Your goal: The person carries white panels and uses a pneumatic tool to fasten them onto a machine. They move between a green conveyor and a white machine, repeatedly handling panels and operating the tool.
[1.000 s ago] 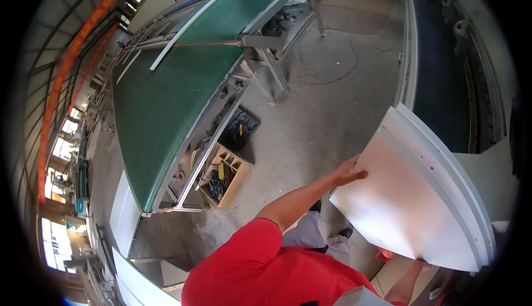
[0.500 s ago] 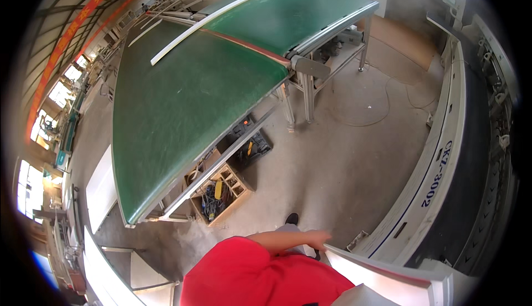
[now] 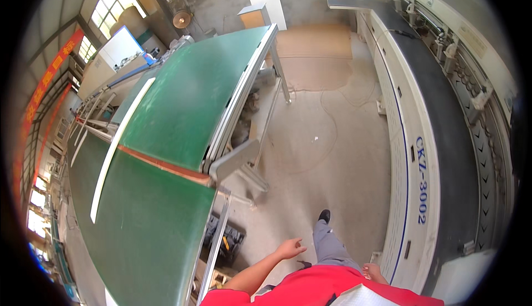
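Observation:
My left hand (image 3: 291, 248) hangs in the air between the green-topped conveyor table and my leg. Its fingers are loosely bent and apart, with nothing in them. Close against my red shirt (image 3: 310, 284) is my right hand (image 3: 375, 273), only partly showing, so its grip is unclear. A pale flat piece (image 3: 363, 296) covers part of the shirt at the bottom edge. My grey-trousered leg (image 3: 331, 246) reaches forward, its dark shoe (image 3: 325, 216) on the floor.
The green conveyor table (image 3: 166, 212) fills the left, with a long white strip (image 3: 113, 145) lying on it. To the right runs a long white machine (image 3: 407, 156) with a dark bed. A black tool case (image 3: 226, 242) sits under the table. Thin cable (image 3: 334, 123) crosses the floor.
My view has turned right, and the table now lies further left. My left hand has come away from the white panel edge and swings free. A forward leg now shows.

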Action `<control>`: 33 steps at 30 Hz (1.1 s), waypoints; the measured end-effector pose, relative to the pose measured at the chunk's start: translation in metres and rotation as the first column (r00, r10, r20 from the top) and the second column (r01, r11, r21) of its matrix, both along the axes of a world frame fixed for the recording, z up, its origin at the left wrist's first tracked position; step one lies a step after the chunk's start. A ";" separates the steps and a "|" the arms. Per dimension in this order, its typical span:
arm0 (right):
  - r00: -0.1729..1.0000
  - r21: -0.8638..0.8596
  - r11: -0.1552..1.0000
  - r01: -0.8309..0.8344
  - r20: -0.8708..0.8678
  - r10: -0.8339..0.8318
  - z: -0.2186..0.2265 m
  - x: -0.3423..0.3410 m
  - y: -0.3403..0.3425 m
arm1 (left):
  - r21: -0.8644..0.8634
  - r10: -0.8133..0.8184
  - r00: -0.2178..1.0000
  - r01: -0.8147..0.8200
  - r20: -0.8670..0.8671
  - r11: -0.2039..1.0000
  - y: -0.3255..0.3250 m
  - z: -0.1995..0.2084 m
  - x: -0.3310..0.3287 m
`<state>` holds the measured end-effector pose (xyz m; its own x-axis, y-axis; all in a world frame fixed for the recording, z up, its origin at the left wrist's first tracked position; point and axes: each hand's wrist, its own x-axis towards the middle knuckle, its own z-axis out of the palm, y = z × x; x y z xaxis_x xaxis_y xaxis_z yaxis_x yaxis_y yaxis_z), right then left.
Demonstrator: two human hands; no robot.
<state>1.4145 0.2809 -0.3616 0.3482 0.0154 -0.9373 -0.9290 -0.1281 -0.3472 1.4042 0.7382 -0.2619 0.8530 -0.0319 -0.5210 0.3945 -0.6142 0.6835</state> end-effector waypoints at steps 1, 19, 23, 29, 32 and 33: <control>0.999 -0.013 1.000 -0.014 -0.041 0.013 -0.010 0.032 0.006 | -0.042 -0.011 0.998 0.009 -0.056 0.999 0.020 -0.005 0.031; 0.867 -0.088 0.994 -0.068 0.487 0.103 0.077 0.881 0.307 | 0.062 0.519 0.837 -0.517 -0.174 0.854 0.301 -0.104 0.589; 0.893 -0.091 0.959 -0.267 0.350 0.282 0.061 0.933 0.324 | 0.081 0.384 0.920 -0.390 0.076 0.917 0.349 0.000 0.838; 0.908 -0.097 0.912 -0.398 0.104 0.407 0.030 1.093 0.388 | -0.060 0.167 0.872 -0.157 0.460 0.986 0.404 0.163 1.188; 0.900 -0.111 0.904 -0.412 0.104 0.423 0.020 1.238 0.423 | -0.008 0.193 0.813 -0.225 0.550 0.974 0.444 0.155 1.284; 0.895 -0.124 0.902 -0.414 0.125 0.428 0.018 1.295 0.432 | -0.001 0.203 0.799 -0.246 0.565 0.969 0.454 0.153 1.314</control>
